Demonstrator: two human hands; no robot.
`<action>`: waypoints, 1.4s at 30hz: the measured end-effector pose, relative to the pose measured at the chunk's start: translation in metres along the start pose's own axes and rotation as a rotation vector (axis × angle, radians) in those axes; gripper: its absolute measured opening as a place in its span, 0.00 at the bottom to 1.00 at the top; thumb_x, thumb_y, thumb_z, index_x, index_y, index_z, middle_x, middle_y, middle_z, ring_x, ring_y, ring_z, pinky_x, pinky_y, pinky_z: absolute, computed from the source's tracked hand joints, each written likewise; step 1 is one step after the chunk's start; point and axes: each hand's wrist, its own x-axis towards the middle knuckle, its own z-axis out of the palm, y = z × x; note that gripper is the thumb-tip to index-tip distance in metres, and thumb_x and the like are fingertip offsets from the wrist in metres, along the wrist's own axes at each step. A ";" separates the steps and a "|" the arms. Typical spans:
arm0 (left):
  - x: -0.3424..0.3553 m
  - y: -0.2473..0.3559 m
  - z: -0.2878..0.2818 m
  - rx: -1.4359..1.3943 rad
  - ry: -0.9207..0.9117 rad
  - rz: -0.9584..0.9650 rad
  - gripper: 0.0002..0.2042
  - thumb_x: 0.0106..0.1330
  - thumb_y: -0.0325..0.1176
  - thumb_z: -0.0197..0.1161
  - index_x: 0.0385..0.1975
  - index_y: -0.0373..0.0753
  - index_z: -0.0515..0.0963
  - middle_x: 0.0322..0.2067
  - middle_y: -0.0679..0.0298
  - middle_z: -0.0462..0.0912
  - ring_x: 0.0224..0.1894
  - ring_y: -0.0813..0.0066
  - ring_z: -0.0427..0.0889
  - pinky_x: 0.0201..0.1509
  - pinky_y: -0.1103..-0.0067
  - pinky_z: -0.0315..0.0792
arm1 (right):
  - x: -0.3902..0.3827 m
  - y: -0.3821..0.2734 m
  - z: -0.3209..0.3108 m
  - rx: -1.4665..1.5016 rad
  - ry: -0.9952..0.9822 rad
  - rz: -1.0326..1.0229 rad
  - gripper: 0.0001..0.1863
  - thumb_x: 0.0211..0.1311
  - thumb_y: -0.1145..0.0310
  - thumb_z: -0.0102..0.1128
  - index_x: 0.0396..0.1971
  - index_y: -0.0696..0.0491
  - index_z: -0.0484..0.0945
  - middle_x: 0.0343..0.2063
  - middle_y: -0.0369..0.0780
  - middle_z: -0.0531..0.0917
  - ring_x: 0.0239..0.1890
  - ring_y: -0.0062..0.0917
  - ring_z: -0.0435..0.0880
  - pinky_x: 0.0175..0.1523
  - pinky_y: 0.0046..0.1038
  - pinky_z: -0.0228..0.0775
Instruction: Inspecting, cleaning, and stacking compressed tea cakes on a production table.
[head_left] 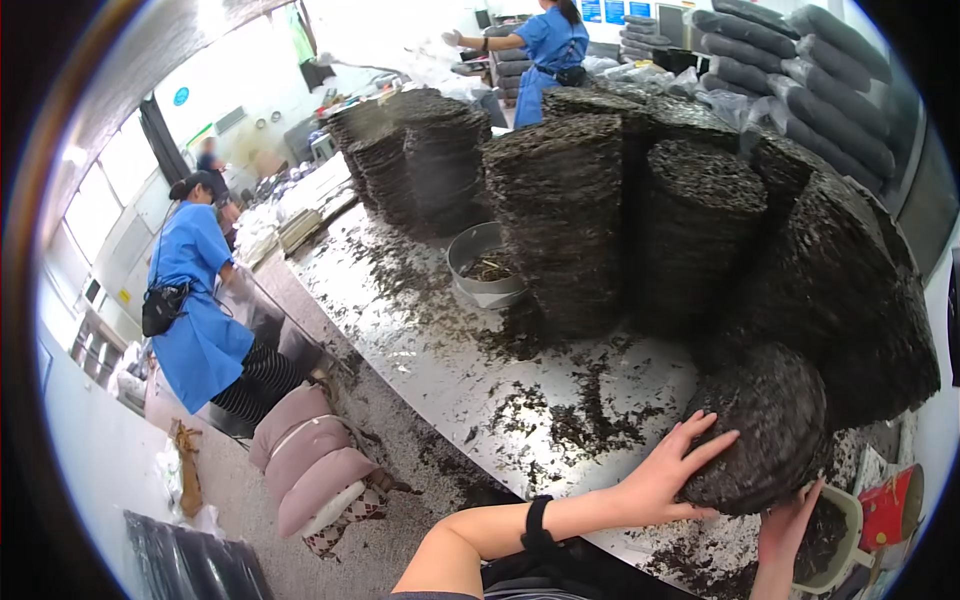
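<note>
A short stack of dark, round, dried seaweed sheets (pixel 765 430) is tipped on its side at the table's near right, its round face toward me. My left hand (pixel 665 470) grips its left side, fingers spread over the edge and face. At the lower right edge, my right hand (pixel 788 530) supports it with fingers up along the rim; part of that hand is hidden. Right behind it rise tall stacks of the same sheets (pixel 830 270), one leaning. Another tall round stack (pixel 565 220) stands further left.
Dark flakes litter the metal table (pixel 420 340). A round metal pan (pixel 485 275) sits beside the stacks. At my right are a pale tub (pixel 850 530) of dark scraps and a red container (pixel 888 508). A cushioned stool (pixel 315 455) and a person in blue (pixel 195 290) are left.
</note>
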 end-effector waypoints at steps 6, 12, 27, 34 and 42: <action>-0.033 -0.019 -0.050 0.099 0.100 -0.149 0.43 0.52 0.42 0.69 0.66 0.41 0.52 0.66 0.51 0.48 0.69 0.54 0.48 0.69 0.65 0.46 | -0.022 0.026 -0.021 -0.195 0.025 0.021 0.36 0.62 0.37 0.43 0.61 0.48 0.60 0.62 0.35 0.61 0.66 0.28 0.52 0.67 0.38 0.36; -0.053 -0.045 -0.054 -0.300 -0.016 -0.380 0.42 0.55 0.38 0.67 0.66 0.41 0.48 0.66 0.56 0.51 0.67 0.63 0.53 0.67 0.67 0.50 | -0.030 0.070 0.039 -0.125 -0.098 0.027 0.33 0.65 0.45 0.46 0.62 0.49 0.58 0.62 0.36 0.62 0.64 0.27 0.57 0.68 0.36 0.42; -0.077 -0.074 -0.051 -0.451 0.237 -0.420 0.44 0.54 0.40 0.67 0.65 0.34 0.44 0.62 0.51 0.53 0.64 0.62 0.55 0.68 0.70 0.48 | -0.027 0.096 0.041 -0.149 -0.232 -0.117 0.41 0.62 0.39 0.46 0.65 0.49 0.46 0.63 0.39 0.55 0.65 0.28 0.54 0.68 0.34 0.41; -0.064 -0.065 -0.047 -0.387 0.212 -0.474 0.44 0.56 0.37 0.66 0.66 0.36 0.43 0.62 0.51 0.55 0.64 0.64 0.56 0.67 0.71 0.49 | -0.023 0.088 0.052 -0.193 -0.276 -0.097 0.36 0.68 0.44 0.34 0.68 0.49 0.42 0.66 0.38 0.52 0.68 0.28 0.49 0.70 0.35 0.38; -0.069 -0.050 -0.065 -0.313 0.274 -0.412 0.39 0.57 0.42 0.65 0.65 0.36 0.52 0.61 0.51 0.63 0.63 0.62 0.63 0.65 0.70 0.55 | -0.026 0.096 0.058 -0.062 -0.243 0.054 0.43 0.60 0.32 0.36 0.65 0.49 0.52 0.64 0.36 0.60 0.65 0.30 0.57 0.68 0.37 0.44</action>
